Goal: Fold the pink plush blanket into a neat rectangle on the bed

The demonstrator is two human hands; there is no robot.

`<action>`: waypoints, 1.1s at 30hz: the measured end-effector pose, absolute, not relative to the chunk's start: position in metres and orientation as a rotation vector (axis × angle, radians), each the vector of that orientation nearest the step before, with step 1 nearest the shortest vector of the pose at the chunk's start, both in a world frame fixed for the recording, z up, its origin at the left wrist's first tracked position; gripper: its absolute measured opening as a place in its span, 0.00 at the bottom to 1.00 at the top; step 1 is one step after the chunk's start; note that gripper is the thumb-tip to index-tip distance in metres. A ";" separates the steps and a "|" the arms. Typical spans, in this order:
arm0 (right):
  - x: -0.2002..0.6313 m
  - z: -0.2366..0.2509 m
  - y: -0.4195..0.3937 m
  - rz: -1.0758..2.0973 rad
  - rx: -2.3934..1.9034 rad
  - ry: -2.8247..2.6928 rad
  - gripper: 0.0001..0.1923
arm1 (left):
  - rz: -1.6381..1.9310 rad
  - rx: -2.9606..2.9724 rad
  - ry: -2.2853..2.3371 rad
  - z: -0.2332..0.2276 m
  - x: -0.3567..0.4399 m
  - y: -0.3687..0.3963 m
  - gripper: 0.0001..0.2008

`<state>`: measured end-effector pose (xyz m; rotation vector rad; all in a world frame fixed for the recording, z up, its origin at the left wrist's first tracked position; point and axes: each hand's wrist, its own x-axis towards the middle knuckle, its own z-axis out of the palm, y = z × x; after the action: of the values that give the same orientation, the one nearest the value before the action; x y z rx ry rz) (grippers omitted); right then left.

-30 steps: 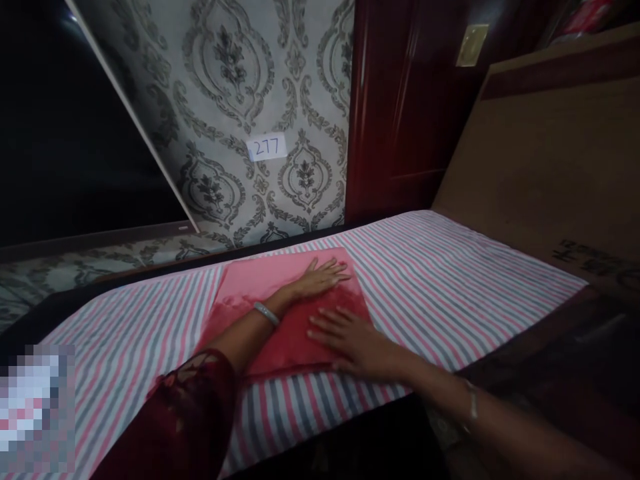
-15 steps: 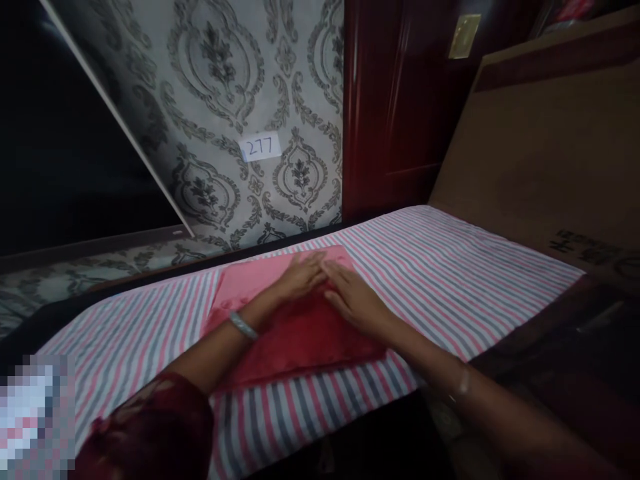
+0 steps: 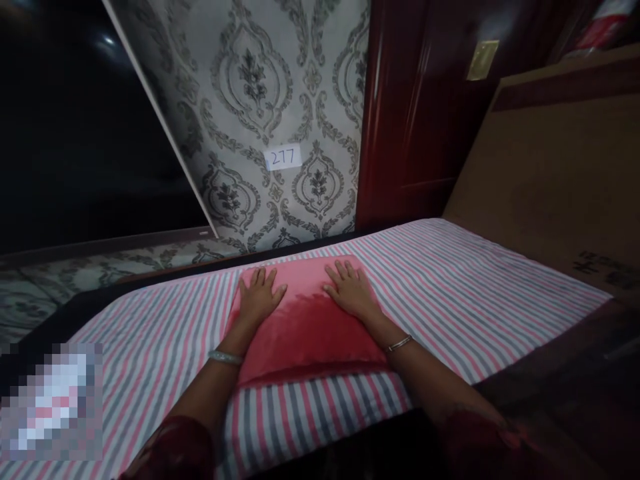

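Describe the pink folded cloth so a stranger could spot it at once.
Find the striped sheet covering the table below the patterned wall. Near its front edge lies the folded cloth, under the left hand and right hand. It alone is plain pink-red, unstriped.

two hands (image 3: pixel 260 299), one red cloth (image 3: pixel 306 327), two bracelets (image 3: pixel 225 358)

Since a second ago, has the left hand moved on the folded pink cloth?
Yes. The left hand slid from the folded pink cloth's far right corner to its far left corner.

Both hands flat, palms down: left hand (image 3: pixel 259 298), right hand (image 3: pixel 350 292), fingers spread.
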<state>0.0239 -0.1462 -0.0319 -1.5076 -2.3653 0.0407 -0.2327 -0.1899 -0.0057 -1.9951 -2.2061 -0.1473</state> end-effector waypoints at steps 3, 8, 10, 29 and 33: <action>0.022 -0.030 -0.146 0.028 -1.513 -2.369 0.33 | -0.133 -1.936 -2.320 0.003 -0.232 -0.194 0.35; 0.020 -0.030 -0.145 0.049 -1.535 -2.378 0.32 | -0.102 -1.949 -2.486 0.011 -0.247 -0.202 0.38; 0.021 -0.028 -0.144 0.151 -1.530 -2.368 0.33 | -0.133 -1.973 -2.525 0.011 -0.258 -0.209 0.37; 0.108 -0.053 -0.181 1.014 -1.446 -1.725 0.32 | -1.280 -1.763 -3.076 0.010 -0.316 -0.258 0.41; 0.094 -0.043 -0.184 1.286 -1.281 -1.475 0.33 | -1.577 -1.571 -3.113 0.014 -0.309 -0.257 0.42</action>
<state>0.0944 -0.1837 -0.0435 -1.2812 -1.4748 1.2859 -0.3087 -0.2573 0.0141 -1.5707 -3.1129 -1.5773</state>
